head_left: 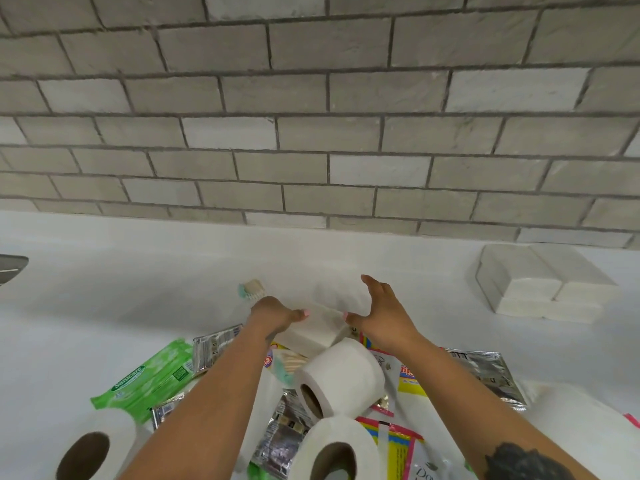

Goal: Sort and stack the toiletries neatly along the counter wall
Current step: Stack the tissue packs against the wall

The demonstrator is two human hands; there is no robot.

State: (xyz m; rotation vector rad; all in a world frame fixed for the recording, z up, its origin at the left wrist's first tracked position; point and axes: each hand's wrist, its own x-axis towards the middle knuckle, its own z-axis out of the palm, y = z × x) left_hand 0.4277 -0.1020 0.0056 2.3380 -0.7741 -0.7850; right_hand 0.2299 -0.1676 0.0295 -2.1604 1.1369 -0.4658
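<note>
Between both hands, near the middle of the white counter, lies a white paper pack, tipped over the pile. Left hand curled around its left end, thumb on top. Right hand at its right end, fingers spread wide and straight, thumb tip touching the pack; no real grip there yet, it seems.

Best to close the right hand too, lift the pack flat with both, and set it down square by the stack of white folded tissue packs beside the grey brick wall. Slow and level, so nothing bumps the white toilet roll just below.

Around it, more rolls, a green wipes pack, shiny silver sachets and yellow packets, all mixed up.

Hard to tell what the small green-and-cream thing behind the left hand is. Left fingertips hidden behind the pack. Lower rolls cut off at the picture edge.
</note>
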